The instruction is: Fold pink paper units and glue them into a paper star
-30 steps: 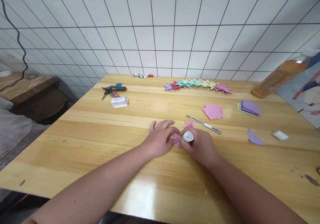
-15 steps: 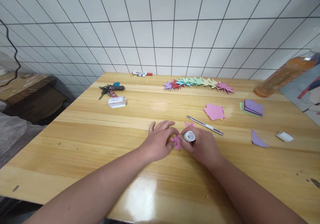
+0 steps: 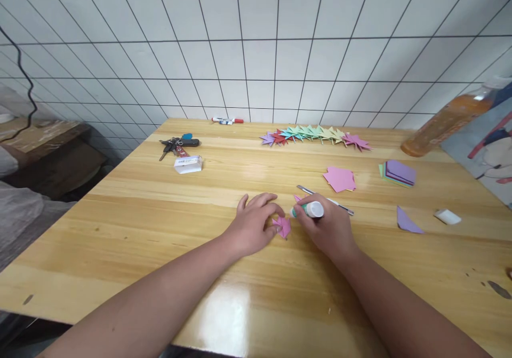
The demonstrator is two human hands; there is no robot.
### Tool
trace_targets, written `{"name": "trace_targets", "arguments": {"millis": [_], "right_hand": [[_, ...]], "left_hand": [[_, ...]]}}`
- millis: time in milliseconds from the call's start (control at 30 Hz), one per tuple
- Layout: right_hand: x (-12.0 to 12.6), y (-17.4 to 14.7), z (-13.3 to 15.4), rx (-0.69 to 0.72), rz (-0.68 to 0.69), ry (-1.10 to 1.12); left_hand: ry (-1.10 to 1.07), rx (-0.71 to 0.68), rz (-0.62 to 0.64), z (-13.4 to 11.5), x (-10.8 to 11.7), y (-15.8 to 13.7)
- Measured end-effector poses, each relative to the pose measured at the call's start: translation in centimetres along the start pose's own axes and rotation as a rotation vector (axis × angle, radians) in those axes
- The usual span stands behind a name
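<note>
Held at its left side by the thumb and index finger of the left hand [image 3: 256, 224], a small folded pink paper [image 3: 283, 228] lies on the table [image 3: 160, 203], partly covered by those fingers; the other fingers are spread. A white and green glue stick [image 3: 314, 209] is gripped in the right hand [image 3: 330, 230], tilted with its round base outward; whether the pink paper is touched by its tip cannot be told. Behind that hand, a second pink piece [image 3: 297, 198] is mostly hidden, and the middle of a slim metallic cutter [image 3: 344, 207] is blocked. Smooth, glossy wood grain is seen on the table. Beyond, a spiky row of folded paper [image 3: 314, 133] is set out, its overlapping points hard to separate. Flat pink sheets [image 3: 340, 179], a stacked paper pile [image 3: 400, 172] and a purple triangle [image 3: 408, 221] are spread rightward. By the right edge, a printed picture [image 3: 492, 152] is cut off, partly covered by a clear plastic bottle [image 3: 446, 120].
</note>
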State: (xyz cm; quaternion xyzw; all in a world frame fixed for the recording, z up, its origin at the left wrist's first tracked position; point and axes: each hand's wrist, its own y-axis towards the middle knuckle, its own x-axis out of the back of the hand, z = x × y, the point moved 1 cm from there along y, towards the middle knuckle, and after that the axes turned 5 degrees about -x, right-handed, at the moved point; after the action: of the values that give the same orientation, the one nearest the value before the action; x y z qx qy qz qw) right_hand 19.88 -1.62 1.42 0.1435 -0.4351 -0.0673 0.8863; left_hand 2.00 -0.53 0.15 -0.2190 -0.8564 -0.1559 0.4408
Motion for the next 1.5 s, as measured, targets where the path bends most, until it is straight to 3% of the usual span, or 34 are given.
{"name": "trace_targets", "arguments": {"millis": [133, 333, 767, 1033, 1100, 1300, 1400, 1500], "right_hand": [[0.3, -0.5, 0.5, -0.003, 0.07, 0.045], [-0.3, -0.7, 1.2, 0.029, 0.229, -0.069], [-0.5, -1.4, 1.6, 0.095, 0.257, -0.092], [-0.6, -2.0, 2.2, 0.153, 0.269, 0.023], [0.0, -1.9, 1.9, 0.11, 0.203, 0.146], [2.9, -0.7, -1.2, -0.173, -0.292, 0.602], [4.2, 0.6, -3.1, -0.272, -0.381, 0.704], [5.1, 1.9, -4.6, -0.309, -0.375, 0.847]], "left_hand": [[0.007, -0.005, -0.004, 0.0, 0.0, 0.0], [0.023, -0.017, -0.017, 0.2, -0.2, 0.0], [0.016, -0.009, -0.011, 0.2, -0.2, 0.0], [0.008, 0.002, 0.006, 0.1, 0.0, 0.1], [0.015, -0.008, -0.009, 0.1, 0.0, 0.0], [0.031, -0.067, -0.057, 0.4, 0.2, -0.2], [0.042, -0.086, -0.065, 0.4, 0.5, -0.2], [0.047, -0.094, -0.066, 0.5, 0.8, -0.3]]}}
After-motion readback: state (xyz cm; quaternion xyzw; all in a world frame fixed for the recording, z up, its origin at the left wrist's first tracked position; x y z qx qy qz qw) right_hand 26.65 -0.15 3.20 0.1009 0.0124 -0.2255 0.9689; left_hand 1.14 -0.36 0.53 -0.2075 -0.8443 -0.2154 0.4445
